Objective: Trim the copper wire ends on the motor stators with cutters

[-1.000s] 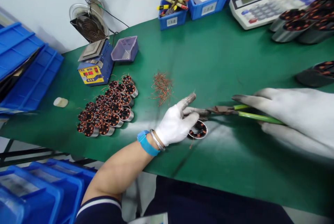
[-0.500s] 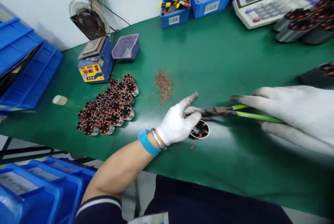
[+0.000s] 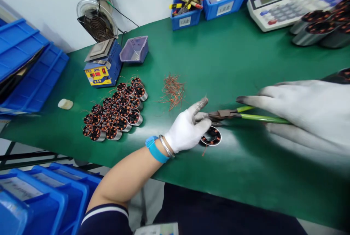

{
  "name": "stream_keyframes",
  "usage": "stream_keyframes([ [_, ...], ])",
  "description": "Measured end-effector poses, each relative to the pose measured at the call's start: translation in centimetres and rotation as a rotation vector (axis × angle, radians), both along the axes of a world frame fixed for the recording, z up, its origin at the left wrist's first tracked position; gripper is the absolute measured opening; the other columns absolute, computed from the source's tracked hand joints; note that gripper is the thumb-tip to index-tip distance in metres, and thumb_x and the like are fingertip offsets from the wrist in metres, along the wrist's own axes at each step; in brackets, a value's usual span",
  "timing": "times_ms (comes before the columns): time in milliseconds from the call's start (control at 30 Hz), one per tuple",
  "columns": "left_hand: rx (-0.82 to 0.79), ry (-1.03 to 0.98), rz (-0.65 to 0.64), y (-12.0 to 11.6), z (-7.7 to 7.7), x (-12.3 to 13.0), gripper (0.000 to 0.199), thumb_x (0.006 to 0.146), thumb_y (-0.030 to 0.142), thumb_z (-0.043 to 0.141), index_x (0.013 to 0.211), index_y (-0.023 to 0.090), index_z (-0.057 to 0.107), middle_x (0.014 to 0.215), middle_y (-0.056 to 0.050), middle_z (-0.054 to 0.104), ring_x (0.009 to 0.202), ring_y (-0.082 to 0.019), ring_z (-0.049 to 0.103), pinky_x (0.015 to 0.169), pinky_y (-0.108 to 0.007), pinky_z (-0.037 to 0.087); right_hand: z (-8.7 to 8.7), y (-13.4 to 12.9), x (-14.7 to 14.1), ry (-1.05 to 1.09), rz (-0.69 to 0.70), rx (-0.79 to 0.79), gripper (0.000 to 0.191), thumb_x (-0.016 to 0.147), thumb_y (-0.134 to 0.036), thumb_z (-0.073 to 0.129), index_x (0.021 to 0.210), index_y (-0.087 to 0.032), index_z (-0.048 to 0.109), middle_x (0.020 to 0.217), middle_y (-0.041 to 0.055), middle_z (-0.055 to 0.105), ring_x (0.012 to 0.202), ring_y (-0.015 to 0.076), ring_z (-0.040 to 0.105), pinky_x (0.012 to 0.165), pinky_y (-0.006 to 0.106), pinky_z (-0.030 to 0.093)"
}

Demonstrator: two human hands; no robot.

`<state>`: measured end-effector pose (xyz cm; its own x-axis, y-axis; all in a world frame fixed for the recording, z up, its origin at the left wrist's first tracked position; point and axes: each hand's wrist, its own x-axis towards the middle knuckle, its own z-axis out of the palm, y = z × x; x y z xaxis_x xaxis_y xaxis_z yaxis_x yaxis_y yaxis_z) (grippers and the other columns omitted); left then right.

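Observation:
In white gloves with dark, smudged fingertips, my left hand (image 3: 188, 127) grips a motor stator (image 3: 218, 138), a silver metal ring with black and copper-coloured windings inside. The ring rests on the table, and a short copper wire sticks out at its lower edge. Wrapped round the green handles of a pair of pliers (image 3: 224, 114) is my right hand (image 3: 303, 114). The pliers' jaws lie just above the stator, close against my left fingertips, which partly hide their tips. Whether a wire sits between the jaws I cannot tell.
Left of my hands, several similar stators (image 3: 115, 109) stand in rows. A pile of copper wire clippings (image 3: 173, 91) lies farther back. Behind are a blue soldering unit (image 3: 102, 65), a purple bin (image 3: 134, 49), tool boxes (image 3: 186, 20) and a calculator (image 3: 284, 3). More stators (image 3: 313, 32) stand right.
My right hand and the pliers have shifted slightly left, nearer my left fingertips. The left hand keeps its hold on the stator. The view has moved a little.

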<state>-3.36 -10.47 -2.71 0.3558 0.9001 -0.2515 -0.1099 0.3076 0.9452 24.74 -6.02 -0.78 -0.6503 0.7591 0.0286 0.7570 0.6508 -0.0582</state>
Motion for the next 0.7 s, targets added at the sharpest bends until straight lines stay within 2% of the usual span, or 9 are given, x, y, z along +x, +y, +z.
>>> stream_keyframes([
  [100,-0.012,-0.007,-0.021,0.0,0.0,-0.1,0.069,0.086,0.022,0.063,0.151,0.016,0.039,0.11,-0.011,0.075,0.095,-0.022,0.073,0.094,-0.039,0.054,0.6,0.4,-0.9,0.021,0.137,0.074,0.048,0.087,-0.057,0.042,0.123,-0.031,0.059,0.093,0.008,0.06,0.077,0.0238,0.057,0.071,0.045,0.049],
  [167,-0.021,-0.027,-0.027,-0.1,0.1,-0.1,0.07,0.086,0.02,0.061,0.152,0.016,0.037,0.113,-0.011,0.075,0.096,-0.021,0.073,0.097,-0.039,0.054,0.8,0.7,-1.1,0.01,0.157,0.088,0.047,0.087,-0.057,0.044,0.123,-0.03,0.058,0.091,0.0074,0.058,0.075,0.0232,0.056,0.068,0.043,0.048],
  [433,0.03,-0.007,-0.022,0.0,-0.1,-0.2,0.072,0.085,0.019,0.062,0.153,0.014,0.037,0.097,-0.006,0.075,0.095,-0.022,0.072,0.097,-0.039,0.053,0.8,1.4,0.0,-0.03,0.05,-0.052,0.056,0.083,-0.067,0.042,0.126,-0.035,0.059,0.097,0.0078,0.059,0.08,0.0234,0.057,0.071,0.045,0.049],
  [533,0.029,-0.008,-0.02,0.0,-0.2,-0.2,0.072,0.085,0.02,0.062,0.152,0.017,0.038,0.102,-0.007,0.076,0.092,-0.021,0.073,0.095,-0.039,0.055,1.0,1.4,-0.8,-0.046,0.036,-0.081,0.058,0.083,-0.068,0.041,0.125,-0.033,0.06,0.097,0.0088,0.059,0.08,0.0237,0.058,0.072,0.046,0.049],
  [700,0.021,-0.054,-0.012,-0.1,-0.2,-0.2,0.074,0.084,0.02,0.063,0.153,0.015,0.037,0.117,-0.013,0.074,0.108,-0.026,0.071,0.102,-0.042,0.052,1.8,0.9,-2.8,-0.063,0.009,-0.084,0.052,0.083,-0.062,0.041,0.115,-0.03,0.067,0.094,0.0096,0.063,0.072,0.0226,0.059,0.068,0.044,0.049],
])
